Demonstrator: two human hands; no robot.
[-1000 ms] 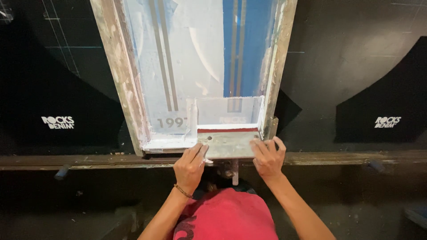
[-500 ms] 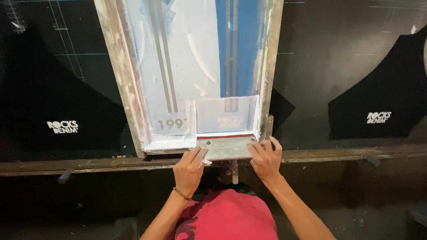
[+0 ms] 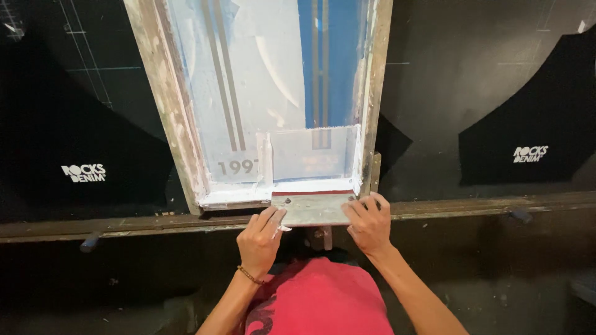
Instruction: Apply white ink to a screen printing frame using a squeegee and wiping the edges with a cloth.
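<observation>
The left hand (image 3: 261, 239) is gripping the left end of the grey squeegee (image 3: 312, 209), fingers curled over its edge. The right hand (image 3: 369, 222) is clamping the right end, fingertips hiding that corner. Just beyond the fingers, the wooden frame (image 3: 164, 105) is running out of view at the top.

Red shirt (image 3: 320, 298) w/ dark print, beaded bracelet (image 3: 249, 275) on left wrist, forearms bare, no gloves.

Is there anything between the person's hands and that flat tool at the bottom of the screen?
Nothing visible. The left hand and right hand already grip the two ends of the squeegee, which sits at the near end of the screen, fingers directly on it.
</observation>
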